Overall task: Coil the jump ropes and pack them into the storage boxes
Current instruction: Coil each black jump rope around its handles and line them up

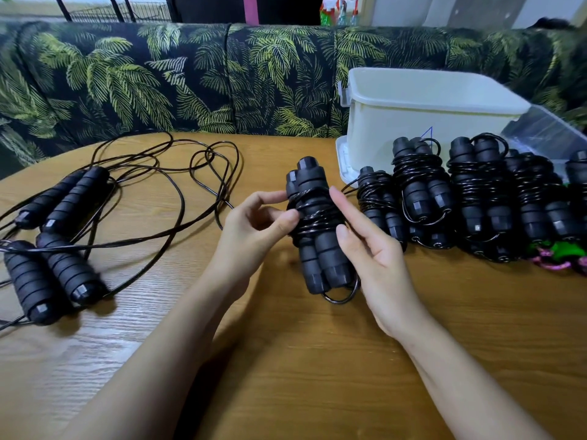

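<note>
A black jump rope bundle point(317, 239), two foam handles side by side with cord wound round their middle, is held above the wooden table point(317, 360). My left hand point(257, 230) pinches the wound cord at the bundle's left side with thumb and fingers. My right hand point(371, 258) holds the bundle's right side, fingers fairly straight along it and thumb pressing the cord. Several coiled black ropes point(470, 198) lie in a row to the right. Two uncoiled ropes point(60, 233) with loose cord point(178, 185) lie at the left. A white storage box point(422, 122) stands at the back right.
A clear box or lid point(549, 131) lies beside the white box at the far right. A pink and green rope point(559, 255) lies near the table's right edge. A palm-print sofa point(190, 77) runs behind the table.
</note>
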